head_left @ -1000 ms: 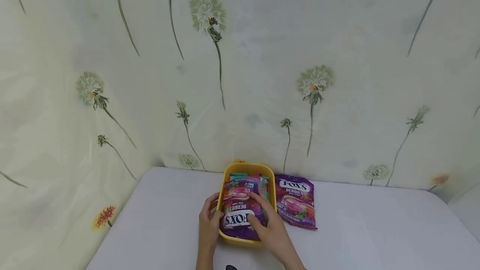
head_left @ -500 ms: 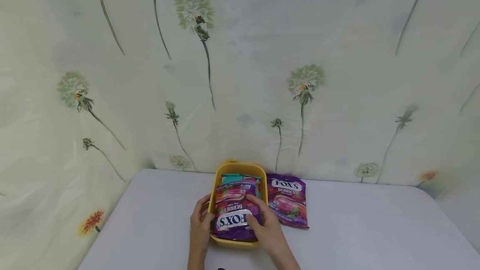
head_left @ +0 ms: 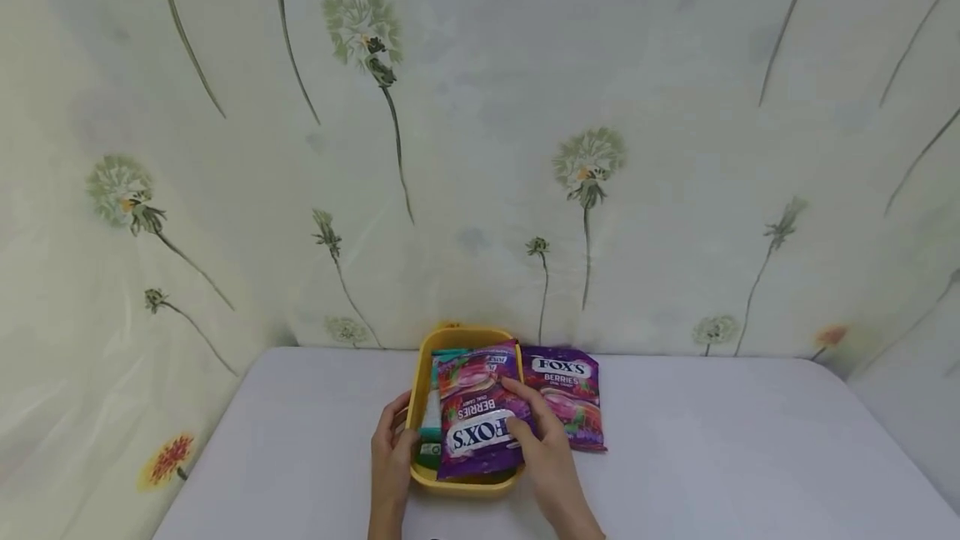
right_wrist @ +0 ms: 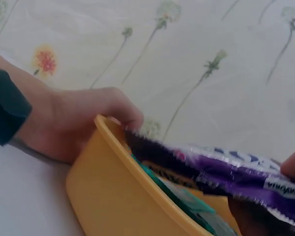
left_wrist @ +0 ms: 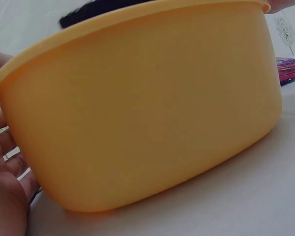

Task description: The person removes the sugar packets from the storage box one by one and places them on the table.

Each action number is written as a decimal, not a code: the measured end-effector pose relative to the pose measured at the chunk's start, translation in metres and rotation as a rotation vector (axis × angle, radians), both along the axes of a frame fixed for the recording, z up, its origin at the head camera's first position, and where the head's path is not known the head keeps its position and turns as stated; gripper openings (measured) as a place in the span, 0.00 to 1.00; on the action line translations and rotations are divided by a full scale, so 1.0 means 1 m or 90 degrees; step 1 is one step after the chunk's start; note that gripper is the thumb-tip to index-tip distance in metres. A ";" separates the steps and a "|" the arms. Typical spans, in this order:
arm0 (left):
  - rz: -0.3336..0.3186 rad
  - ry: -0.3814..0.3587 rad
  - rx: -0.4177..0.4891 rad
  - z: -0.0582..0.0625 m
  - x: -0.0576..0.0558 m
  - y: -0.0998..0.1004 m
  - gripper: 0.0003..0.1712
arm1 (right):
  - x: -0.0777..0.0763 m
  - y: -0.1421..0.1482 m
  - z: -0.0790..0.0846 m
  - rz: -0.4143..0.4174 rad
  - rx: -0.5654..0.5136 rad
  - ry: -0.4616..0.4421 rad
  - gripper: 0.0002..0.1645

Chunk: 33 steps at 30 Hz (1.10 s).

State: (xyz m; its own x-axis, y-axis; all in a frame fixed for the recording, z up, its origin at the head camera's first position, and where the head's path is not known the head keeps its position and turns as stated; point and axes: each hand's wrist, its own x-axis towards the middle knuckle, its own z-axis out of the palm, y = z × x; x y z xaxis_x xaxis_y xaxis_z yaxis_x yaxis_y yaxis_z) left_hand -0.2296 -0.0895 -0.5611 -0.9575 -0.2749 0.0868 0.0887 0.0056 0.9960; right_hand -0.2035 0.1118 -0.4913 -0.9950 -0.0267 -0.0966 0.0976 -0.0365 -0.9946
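Note:
In the head view a yellow plastic basin [head_left: 465, 487] stands at the back of the table. My left hand [head_left: 391, 461] grips its left rim, thumb over the edge and fingers along the outside. My right hand [head_left: 553, 461] pinches the right side of a purple Fox's Berries candy bag [head_left: 476, 407], its print upside down. In the right wrist view this candy bag [right_wrist: 226, 172] is tilted, partly above the basin's rim [right_wrist: 137, 177]. Green packets [head_left: 430, 450] lie under it inside the basin, mostly covered.
A second purple Fox's Berries bag [head_left: 566, 398] lies on the white table [head_left: 690, 440], right beside the basin. Behind the table's back edge rises a pale sheet [head_left: 465, 148] printed with dandelions.
The candy bag in my right hand has risen and shifted right, uncovering green packets at the basin's left. My left hand stays on the rim. The head view has swung slightly to the right.

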 end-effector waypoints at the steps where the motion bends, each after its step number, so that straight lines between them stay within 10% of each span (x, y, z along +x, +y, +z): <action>1: 0.001 -0.003 -0.002 0.000 0.000 0.000 0.31 | -0.001 0.003 -0.001 -0.002 -0.019 0.002 0.25; 33: -0.055 -0.048 0.007 0.002 0.000 -0.006 0.30 | -0.002 0.053 0.008 -0.065 -0.130 0.058 0.31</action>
